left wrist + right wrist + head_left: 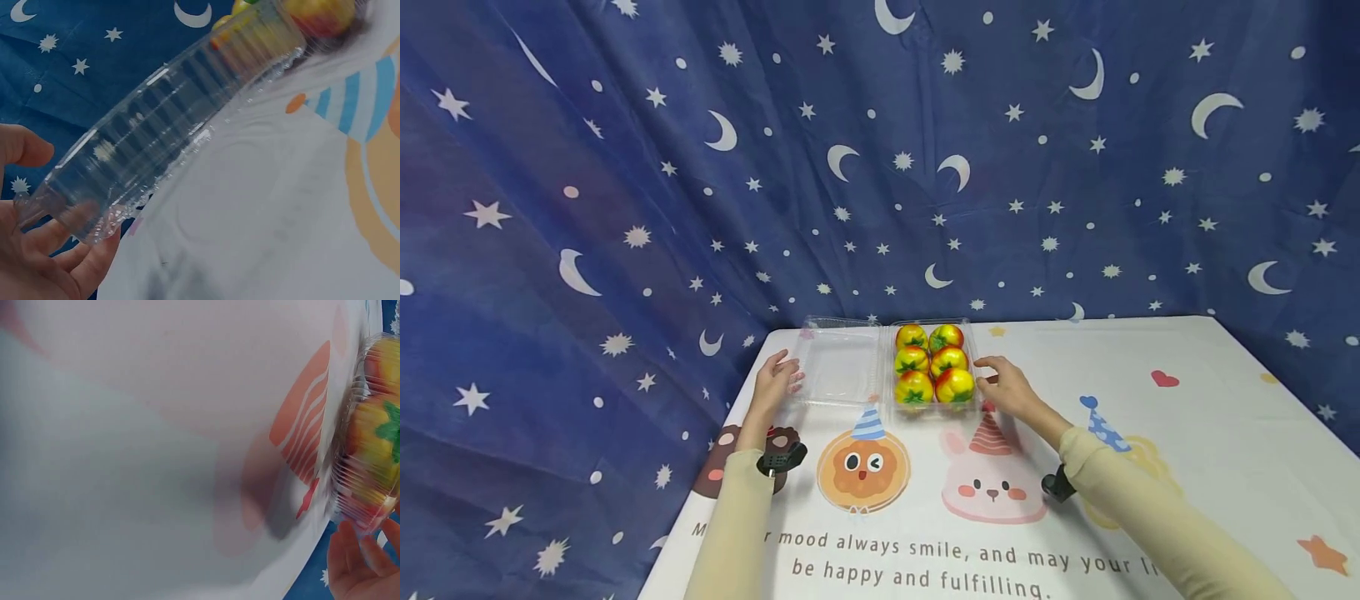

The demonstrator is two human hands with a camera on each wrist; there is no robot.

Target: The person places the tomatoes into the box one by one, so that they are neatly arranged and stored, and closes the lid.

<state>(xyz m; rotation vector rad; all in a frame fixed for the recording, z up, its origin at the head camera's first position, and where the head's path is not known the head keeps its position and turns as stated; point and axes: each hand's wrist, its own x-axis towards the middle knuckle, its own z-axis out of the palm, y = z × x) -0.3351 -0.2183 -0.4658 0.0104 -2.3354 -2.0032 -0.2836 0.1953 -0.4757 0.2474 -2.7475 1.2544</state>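
A clear plastic clamshell box (889,407) stands opened out near the table's far edge. Its right half holds several shiny yellow-and-red fruits (914,387) with green leafy tops, resembling persimmons. Hinged to the left lies the see-through lid (838,362), with nothing in it. My left hand (772,383) is at the lid's outer edge; in the left wrist view its fingers (94,262) touch the lid's corner from below, while the thumb stays apart from it. Beside the fruit-filled half, my right hand (1009,387) has its fingertips (350,547) against the right side wall.
A white tablecloth (1150,358) with cartoon prints and lettering covers the table. Behind it and along the left hangs a dark blue curtain (880,208) patterned with moons and stars. Black wrist cameras (781,458) sit on both forearms.
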